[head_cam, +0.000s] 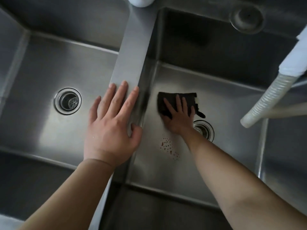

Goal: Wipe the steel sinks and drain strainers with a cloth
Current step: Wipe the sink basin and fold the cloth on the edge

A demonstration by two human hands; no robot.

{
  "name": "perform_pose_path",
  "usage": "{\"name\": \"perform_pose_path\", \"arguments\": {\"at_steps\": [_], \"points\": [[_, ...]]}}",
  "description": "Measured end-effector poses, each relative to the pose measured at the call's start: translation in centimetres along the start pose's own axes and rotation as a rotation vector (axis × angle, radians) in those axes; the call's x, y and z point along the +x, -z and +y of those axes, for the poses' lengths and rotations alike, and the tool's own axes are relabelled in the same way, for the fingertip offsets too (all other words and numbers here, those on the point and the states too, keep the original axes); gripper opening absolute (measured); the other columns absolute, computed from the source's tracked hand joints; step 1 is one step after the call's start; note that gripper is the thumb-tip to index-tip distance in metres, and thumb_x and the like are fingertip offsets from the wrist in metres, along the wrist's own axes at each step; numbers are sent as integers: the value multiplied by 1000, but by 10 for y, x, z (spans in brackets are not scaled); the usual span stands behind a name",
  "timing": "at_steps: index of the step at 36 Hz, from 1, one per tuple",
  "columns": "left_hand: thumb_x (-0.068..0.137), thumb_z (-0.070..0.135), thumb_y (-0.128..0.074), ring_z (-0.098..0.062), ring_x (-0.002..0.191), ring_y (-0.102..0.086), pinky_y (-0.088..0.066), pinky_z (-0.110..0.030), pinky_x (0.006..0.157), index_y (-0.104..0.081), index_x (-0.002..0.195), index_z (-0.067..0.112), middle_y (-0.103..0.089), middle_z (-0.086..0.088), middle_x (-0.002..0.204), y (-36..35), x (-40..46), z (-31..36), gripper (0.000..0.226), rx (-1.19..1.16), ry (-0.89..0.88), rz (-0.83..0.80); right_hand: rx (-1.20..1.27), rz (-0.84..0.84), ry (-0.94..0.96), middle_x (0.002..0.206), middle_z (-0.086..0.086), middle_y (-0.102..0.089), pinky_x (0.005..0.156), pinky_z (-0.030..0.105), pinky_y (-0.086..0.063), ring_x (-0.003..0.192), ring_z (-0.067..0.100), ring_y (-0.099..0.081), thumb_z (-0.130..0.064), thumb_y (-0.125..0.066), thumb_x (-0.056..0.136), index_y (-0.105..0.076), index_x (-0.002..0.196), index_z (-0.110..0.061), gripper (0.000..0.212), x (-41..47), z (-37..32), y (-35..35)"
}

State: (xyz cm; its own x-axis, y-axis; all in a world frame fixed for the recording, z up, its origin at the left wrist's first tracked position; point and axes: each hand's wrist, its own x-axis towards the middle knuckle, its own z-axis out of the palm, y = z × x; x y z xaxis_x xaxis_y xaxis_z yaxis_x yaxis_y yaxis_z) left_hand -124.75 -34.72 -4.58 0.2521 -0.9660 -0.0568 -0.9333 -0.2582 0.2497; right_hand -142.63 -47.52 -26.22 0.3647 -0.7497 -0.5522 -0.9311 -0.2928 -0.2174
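Observation:
Two steel sinks lie side by side, split by a steel divider. My left hand rests flat on the divider with straight fingers, holding nothing. In the right sink, my right hand presses a dark cloth flat against the sink floor, fingers spread. The right drain strainer sits just right of that wrist, partly hidden by it. The left sink holds its own drain strainer in the open. Small reddish specks mark the right sink floor below my right hand.
A white corrugated hose slants down into the right sink from the upper right. A round grey plug sits on the back ledge. A white rounded object pokes in at the top centre.

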Motion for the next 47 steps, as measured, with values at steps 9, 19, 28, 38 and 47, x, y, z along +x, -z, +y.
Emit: {"name": "perform_pose_path", "arguments": {"at_steps": [9,19,28,38,47], "points": [[76,32,-48,-26,152,-23,-24,-53,119,-35,154,24,-31,-3,162,-8,0,-5,80,-18,-16,53,488,95,-416,162,6,31,113,66,17,146,31,33,-60,-26,101,9,153,-51,63,82,-51,61],[75,30,-46,-26,152,-24,-28,-53,117,-37,154,23,-32,-3,162,-7,0,-4,79,-14,-10,51,258,42,-206,164,10,24,112,71,11,148,37,27,-49,-33,104,2,155,-48,63,96,-80,69],[81,30,-44,-27,151,-24,-29,-53,116,-38,153,23,-32,-4,162,-3,0,-1,73,-29,1,33,220,18,-151,167,-2,18,116,64,9,151,24,23,-57,-30,101,-8,151,-57,55,30,-51,30],[79,28,-46,-28,151,-26,-30,-55,115,-40,153,22,-33,-5,161,-6,0,-4,74,-30,-5,62,482,42,-365,164,3,26,110,70,14,148,31,31,-57,-35,100,-2,153,-55,62,75,-78,55],[78,27,-50,-27,151,-24,-30,-55,114,-38,154,23,-32,-4,162,-7,0,-4,77,-31,7,42,303,6,-314,164,13,23,107,77,7,147,41,26,-34,-45,101,2,154,-51,73,103,-89,70]]}}
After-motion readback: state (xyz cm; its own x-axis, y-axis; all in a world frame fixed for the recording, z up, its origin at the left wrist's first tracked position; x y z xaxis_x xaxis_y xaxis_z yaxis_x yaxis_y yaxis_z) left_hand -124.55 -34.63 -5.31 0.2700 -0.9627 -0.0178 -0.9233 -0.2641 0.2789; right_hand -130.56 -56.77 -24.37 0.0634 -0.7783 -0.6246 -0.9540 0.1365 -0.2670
